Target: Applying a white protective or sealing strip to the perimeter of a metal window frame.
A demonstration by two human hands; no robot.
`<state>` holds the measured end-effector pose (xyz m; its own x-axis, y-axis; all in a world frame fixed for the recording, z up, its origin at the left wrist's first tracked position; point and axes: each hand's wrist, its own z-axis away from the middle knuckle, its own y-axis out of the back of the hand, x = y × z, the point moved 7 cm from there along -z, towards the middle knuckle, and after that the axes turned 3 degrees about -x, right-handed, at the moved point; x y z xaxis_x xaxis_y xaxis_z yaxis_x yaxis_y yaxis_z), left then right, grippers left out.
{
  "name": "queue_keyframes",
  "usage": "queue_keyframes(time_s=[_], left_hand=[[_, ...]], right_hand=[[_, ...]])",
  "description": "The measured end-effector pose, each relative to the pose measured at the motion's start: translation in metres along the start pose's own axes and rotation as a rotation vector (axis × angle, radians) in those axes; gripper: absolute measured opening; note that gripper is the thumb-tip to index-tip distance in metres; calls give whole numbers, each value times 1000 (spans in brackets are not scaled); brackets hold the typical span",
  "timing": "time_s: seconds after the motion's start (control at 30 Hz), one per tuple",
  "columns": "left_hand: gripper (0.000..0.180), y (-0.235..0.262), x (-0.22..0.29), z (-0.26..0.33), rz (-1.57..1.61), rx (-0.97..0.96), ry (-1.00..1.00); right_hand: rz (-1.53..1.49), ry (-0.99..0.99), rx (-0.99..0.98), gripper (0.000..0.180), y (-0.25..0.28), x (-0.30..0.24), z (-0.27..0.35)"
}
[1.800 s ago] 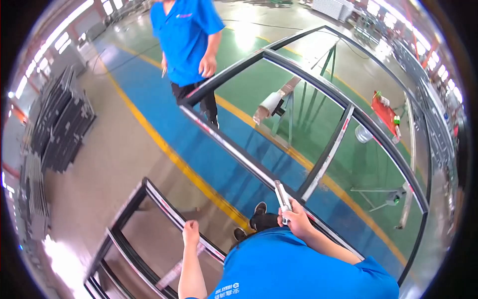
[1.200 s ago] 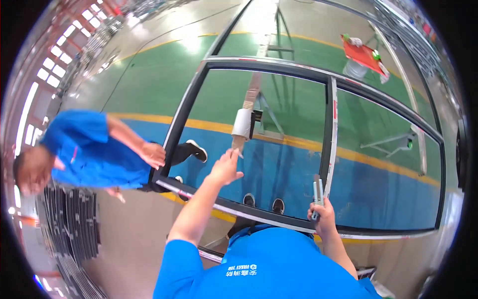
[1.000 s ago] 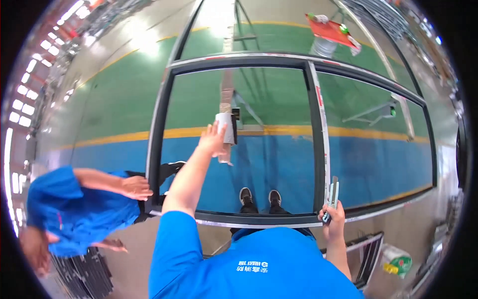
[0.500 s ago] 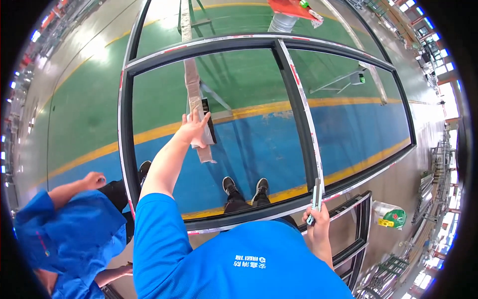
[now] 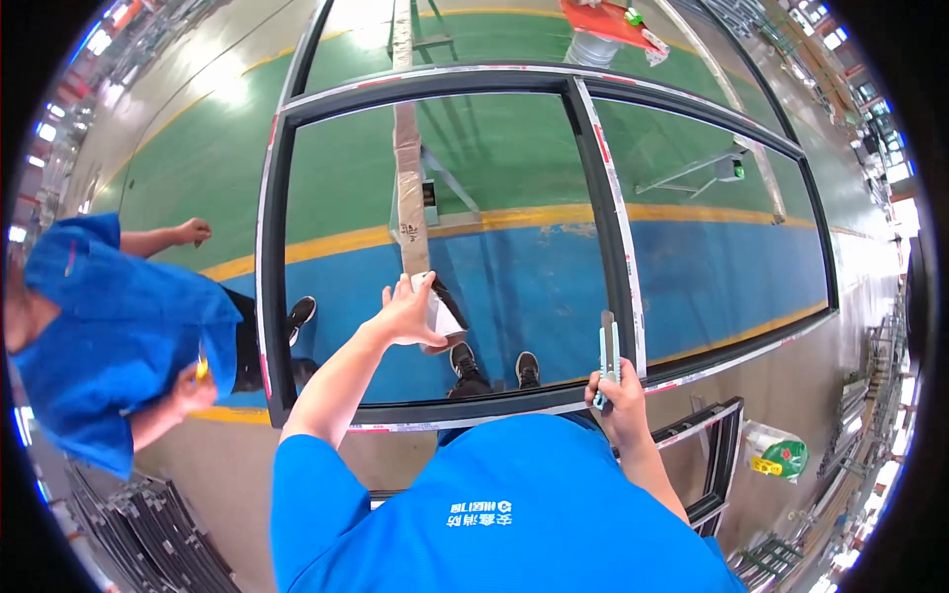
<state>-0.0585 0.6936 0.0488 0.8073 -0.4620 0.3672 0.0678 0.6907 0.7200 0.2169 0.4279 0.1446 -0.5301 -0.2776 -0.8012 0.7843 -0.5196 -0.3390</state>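
Utility knife [image 5: 608, 364], pale green and grey, upright in the right hand [image 5: 619, 391], tip aimed away from the body. Right fingers wrapped tightly around the handle. In view over the near rail [image 5: 494, 407] of a large dark window-type frame [image 5: 274, 257], just left of the near end of its dividing bar [image 5: 610, 212]. Touching the rail or not: cannot tell.

Left hand [image 5: 400, 314] stretched out over the left opening, fingers spread and half curled around a white sleeve-like piece [image 5: 444, 314] with a dark side. Gripping or merely touching it: cannot tell. Located at the near end of a brown-wrapped beam [image 5: 406, 168], seen through the same opening.

Along the frame edges, pale strips with red marks. Beneath, a floor [image 5: 524, 287] banded green, yellow and blue, with two dark shoes [image 5: 528, 370] near the rail.

To the left, beyond the frame, a co-worker [image 5: 138, 326] in a blue shirt, small yellow item [image 5: 202, 369] in one hand, too blurred to name. At lower right, a second dark frame [image 5: 727, 460], beside it a clear bag [image 5: 776, 453] with green and yellow patches. At the top, a red board [image 5: 605, 22] above a pale bucket [image 5: 591, 49]. At lower left, stacked dark profiles [image 5: 148, 524].
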Motion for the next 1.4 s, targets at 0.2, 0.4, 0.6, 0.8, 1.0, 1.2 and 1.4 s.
queue_keyframes(time_s=[0.2, 0.4, 0.6, 0.8, 1.0, 1.2, 1.4], left_hand=[[133, 11, 50, 37, 358, 155, 50], [130, 29, 123, 94, 854, 569, -18], [111, -2, 182, 129, 1420, 663, 99], [80, -2, 176, 197, 1363, 1035, 164], [21, -15, 159, 220, 1228, 1046, 212], [28, -32, 137, 238, 1306, 889, 295], [22, -33, 121, 263, 1190, 868, 206]], right_hand=[[125, -13, -182, 38, -5, -15, -21], [613, 248, -454, 26, -46, -43, -29], [833, 1072, -696, 31, -104, -87, 4], [437, 369, -711, 28, -83, -82, -36], [413, 379, -948, 27, -98, -81, -21], [303, 195, -974, 26, -115, -54, -10], [291, 118, -1000, 28, -135, -36, -2]])
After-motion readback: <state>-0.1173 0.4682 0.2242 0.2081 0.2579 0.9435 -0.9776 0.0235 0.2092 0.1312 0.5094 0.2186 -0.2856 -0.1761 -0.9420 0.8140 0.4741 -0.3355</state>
